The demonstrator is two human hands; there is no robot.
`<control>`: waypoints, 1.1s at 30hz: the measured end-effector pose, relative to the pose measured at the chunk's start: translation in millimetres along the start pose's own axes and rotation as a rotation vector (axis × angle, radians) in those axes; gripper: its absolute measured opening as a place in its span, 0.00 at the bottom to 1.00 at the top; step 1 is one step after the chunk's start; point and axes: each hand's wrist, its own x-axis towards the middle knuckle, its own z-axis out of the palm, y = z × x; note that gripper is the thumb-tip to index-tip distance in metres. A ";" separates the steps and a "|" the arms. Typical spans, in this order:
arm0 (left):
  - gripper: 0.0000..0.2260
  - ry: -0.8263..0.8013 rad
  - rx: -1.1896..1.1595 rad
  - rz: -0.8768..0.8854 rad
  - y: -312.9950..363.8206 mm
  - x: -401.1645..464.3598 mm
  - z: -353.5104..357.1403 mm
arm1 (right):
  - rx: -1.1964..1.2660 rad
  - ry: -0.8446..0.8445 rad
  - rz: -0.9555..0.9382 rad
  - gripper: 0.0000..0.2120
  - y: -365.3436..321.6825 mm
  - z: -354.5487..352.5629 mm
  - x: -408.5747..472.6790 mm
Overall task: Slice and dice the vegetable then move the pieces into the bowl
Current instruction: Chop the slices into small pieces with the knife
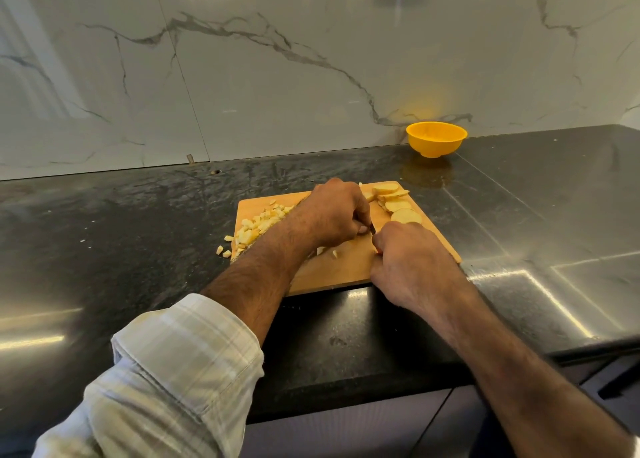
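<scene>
Both hands work close together at the middle of the board. Left hand curls its fingers down over something on the wood, which it hides; I cannot tell what it pins. Right hand closes round a knife, of which only a dark sliver shows between the two hands.

Slices lie fanned at the far right corner of the board, just beyond the right hand and apart from it. Dice sit heaped at the left edge, behind the left forearm, with a few spilled onto the counter and a couple of bits lying near the hands. Bowl stands far right against the wall, well apart from the board.

Pale, firm flesh like this likely cuts stiffly and feels damp, so slices may skid; holding them flat with tucked fingertips seems safest. Dice look light and loose, easier scooped or scraped together than picked singly.
</scene>
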 end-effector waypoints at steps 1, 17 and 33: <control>0.07 -0.006 0.002 -0.001 -0.6 0.3 0.2 | -0.009 -0.004 -0.003 0.07 -0.9 -2.2 2.9; 0.04 0.017 -0.054 -0.022 -7.1 1.7 1.2 | -0.059 0.008 -0.003 0.02 -6.0 8.9 -20.8; 0.08 0.045 -0.207 0.025 -18.7 -7.9 -6.4 | -0.005 0.022 0.009 0.04 -6.4 5.8 -22.4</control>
